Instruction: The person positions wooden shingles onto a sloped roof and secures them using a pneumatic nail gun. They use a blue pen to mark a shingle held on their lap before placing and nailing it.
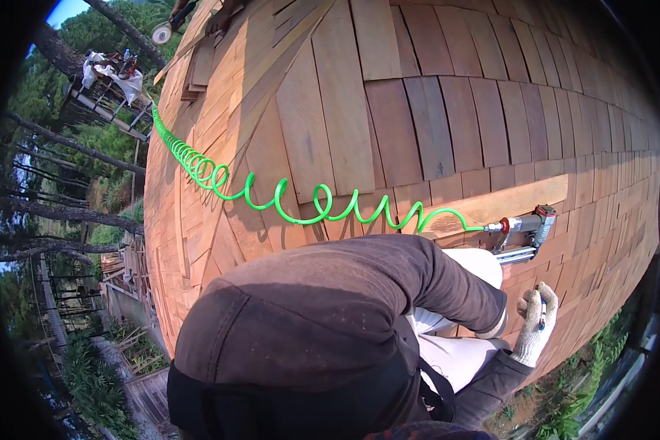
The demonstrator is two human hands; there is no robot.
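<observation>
My right hand [537, 326], in a white knit glove, is raised over the shingles at the right. Its fingers are curled around a slim small object [543, 314] with a dark part, too small to name. My left arm bends across my light-coloured trousers. Only the pale glove cuff [499, 323] shows there, and the fingers of my left hand are hidden. Beyond my knee, a pneumatic stapler [524, 226], grey and black with red parts, lies on the roof by a pale wooden board [506, 205]. A green coiled air hose [323, 209] connects to it.
Overlapping wooden shingles [462, 125] cover the curved roof. A stack of shingles [199, 72] lies at the far left. Near the top edge, another person's arm is beside a tool with a round disc [161, 34]. White sacks [117, 77] rest on a platform among trees. The roof edge drops toward greenery [587, 381].
</observation>
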